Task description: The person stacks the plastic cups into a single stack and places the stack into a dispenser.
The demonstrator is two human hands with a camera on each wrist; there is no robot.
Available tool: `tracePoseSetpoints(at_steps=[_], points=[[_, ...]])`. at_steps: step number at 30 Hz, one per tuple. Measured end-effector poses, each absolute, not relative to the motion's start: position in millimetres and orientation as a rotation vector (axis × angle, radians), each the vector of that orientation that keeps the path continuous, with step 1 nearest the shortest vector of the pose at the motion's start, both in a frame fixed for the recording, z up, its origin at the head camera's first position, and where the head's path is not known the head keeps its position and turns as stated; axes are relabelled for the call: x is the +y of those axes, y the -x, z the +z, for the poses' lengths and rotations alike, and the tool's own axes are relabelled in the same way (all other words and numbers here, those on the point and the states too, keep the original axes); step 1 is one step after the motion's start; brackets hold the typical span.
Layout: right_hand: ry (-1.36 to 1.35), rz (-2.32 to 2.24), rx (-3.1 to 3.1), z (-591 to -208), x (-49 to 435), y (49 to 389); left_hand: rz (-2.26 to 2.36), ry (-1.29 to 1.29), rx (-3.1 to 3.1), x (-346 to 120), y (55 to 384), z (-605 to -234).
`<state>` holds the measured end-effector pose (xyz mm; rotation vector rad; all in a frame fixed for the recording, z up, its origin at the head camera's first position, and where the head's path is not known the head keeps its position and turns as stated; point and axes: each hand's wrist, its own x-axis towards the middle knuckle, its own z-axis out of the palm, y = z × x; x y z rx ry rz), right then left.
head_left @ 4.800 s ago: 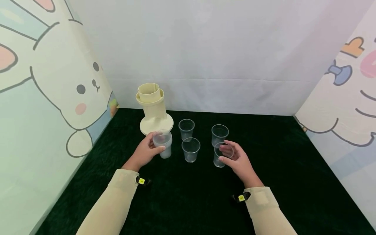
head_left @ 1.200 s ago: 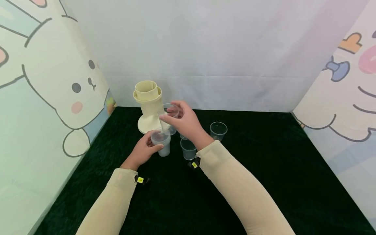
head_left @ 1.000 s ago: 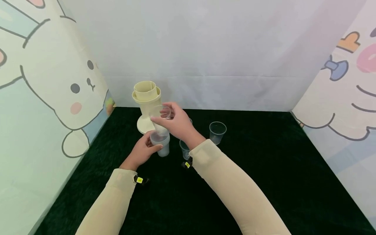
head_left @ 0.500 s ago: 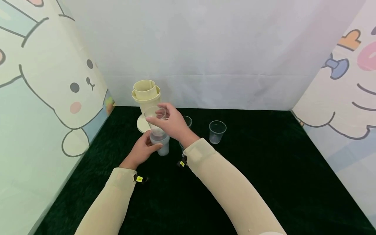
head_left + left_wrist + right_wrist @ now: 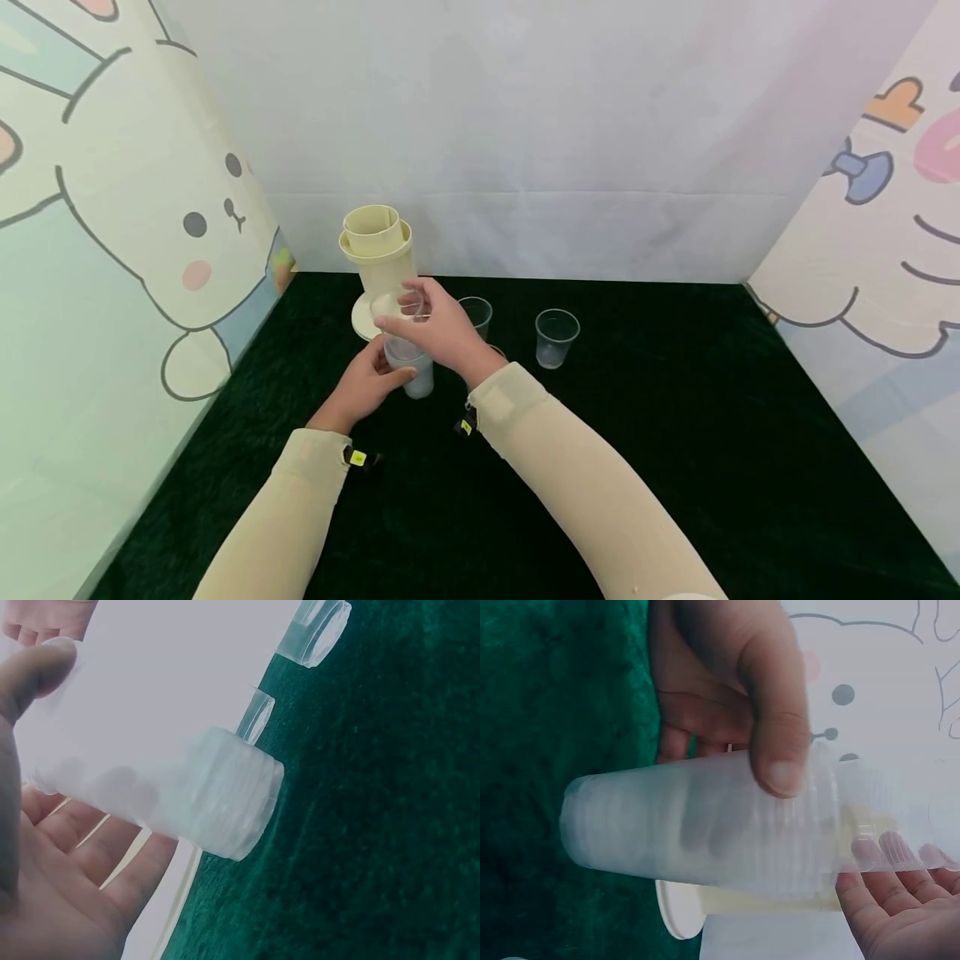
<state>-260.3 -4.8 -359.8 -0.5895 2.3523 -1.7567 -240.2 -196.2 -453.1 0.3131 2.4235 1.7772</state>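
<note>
My left hand (image 5: 360, 390) grips a stack of nested clear plastic cups (image 5: 420, 383), its thumb across the near side. In the left wrist view the stack (image 5: 232, 795) looks frosted, with several layered rims or bases. Above it, my right hand (image 5: 450, 333) holds a single clear plastic cup (image 5: 393, 307) by its upper part. That cup's lower end sits inside the mouth of the stack. The right wrist view shows the stack (image 5: 660, 817) lying across the picture, with the single cup (image 5: 911, 817) entering its open end.
A cream two-tube stand (image 5: 386, 268) with a round base is behind the hands. Clear cups stand on the dark green cloth (image 5: 675, 433): one (image 5: 557, 337) to the right, another (image 5: 477, 312) beyond my right hand, and one mostly hidden by the right wrist. Printed walls enclose the sides.
The right hand has taken the front right cup from the cloth, carried it left and lowered it into the stack's mouth. The left hand has kept its hold on the stack.
</note>
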Motion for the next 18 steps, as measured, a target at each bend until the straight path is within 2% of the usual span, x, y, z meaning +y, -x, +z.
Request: tracePoseSetpoints(at_steps=[18], points=[[0.528, -1.601, 2.412, -374.2, -4.7, 259.6, 1.763, -0.314, 2.440, -194.8, 238.0, -450.4]])
